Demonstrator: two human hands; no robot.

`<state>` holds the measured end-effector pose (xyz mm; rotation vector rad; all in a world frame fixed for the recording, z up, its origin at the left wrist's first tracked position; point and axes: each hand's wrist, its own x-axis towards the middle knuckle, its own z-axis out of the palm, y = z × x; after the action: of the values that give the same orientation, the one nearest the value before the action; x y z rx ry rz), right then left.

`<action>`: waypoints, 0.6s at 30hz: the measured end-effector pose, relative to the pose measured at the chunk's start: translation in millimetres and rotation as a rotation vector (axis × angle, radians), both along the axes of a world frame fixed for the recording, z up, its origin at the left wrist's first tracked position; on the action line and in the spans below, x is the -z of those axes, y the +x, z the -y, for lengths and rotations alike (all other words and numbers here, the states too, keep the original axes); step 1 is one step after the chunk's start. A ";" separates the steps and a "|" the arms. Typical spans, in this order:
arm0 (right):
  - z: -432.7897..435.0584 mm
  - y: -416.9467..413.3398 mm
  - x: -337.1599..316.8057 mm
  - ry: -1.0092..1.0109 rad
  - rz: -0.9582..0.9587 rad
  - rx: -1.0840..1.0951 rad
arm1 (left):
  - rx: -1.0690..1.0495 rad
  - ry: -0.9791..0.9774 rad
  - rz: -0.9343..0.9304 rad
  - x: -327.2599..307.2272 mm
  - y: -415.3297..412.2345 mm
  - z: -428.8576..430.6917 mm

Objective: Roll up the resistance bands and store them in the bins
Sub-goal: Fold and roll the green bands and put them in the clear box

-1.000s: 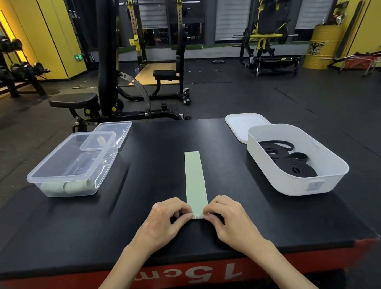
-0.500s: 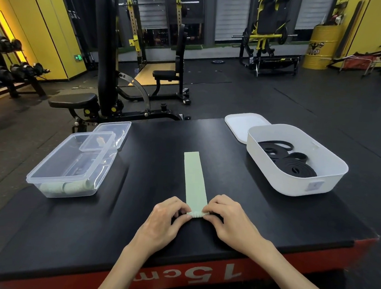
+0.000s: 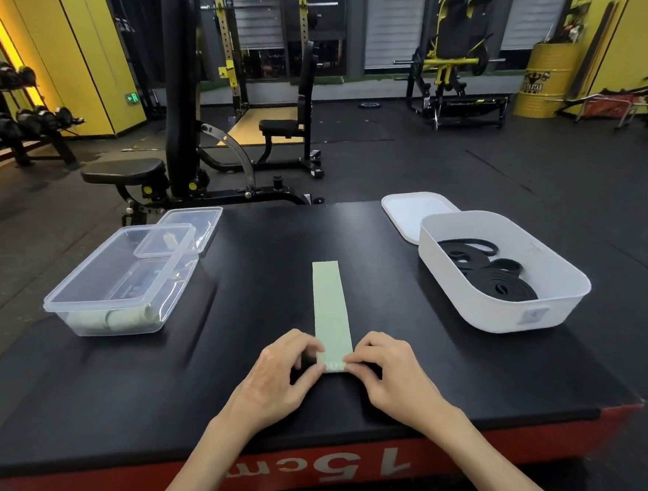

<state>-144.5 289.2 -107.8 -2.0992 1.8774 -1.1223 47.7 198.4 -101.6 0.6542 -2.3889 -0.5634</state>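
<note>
Green band (image 3: 330, 307) lay flat, its long axis pointing straight ahead.
Left hand (image 3: 278, 380) and right hand (image 3: 393, 380) pinched its near end, one at each edge, fingers curled on the roll.

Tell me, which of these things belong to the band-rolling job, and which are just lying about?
In the job: green resistance band, pinched at its near end by left hand and right hand; clear bin holding rolled green bands; white bin holding black bands.
Lying about: weight bench, yellow drum, dumbbell rack.
</note>
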 end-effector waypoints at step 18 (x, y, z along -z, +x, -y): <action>2.9 0.8 1.5 0.033 0.015 0.025 | 0.002 0.004 -0.008 3.6 -0.9 3.5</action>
<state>-143.7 286.2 -109.3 -2.0501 1.9074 -1.1010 46.8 194.9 -105.2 0.6500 -2.3820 -0.5709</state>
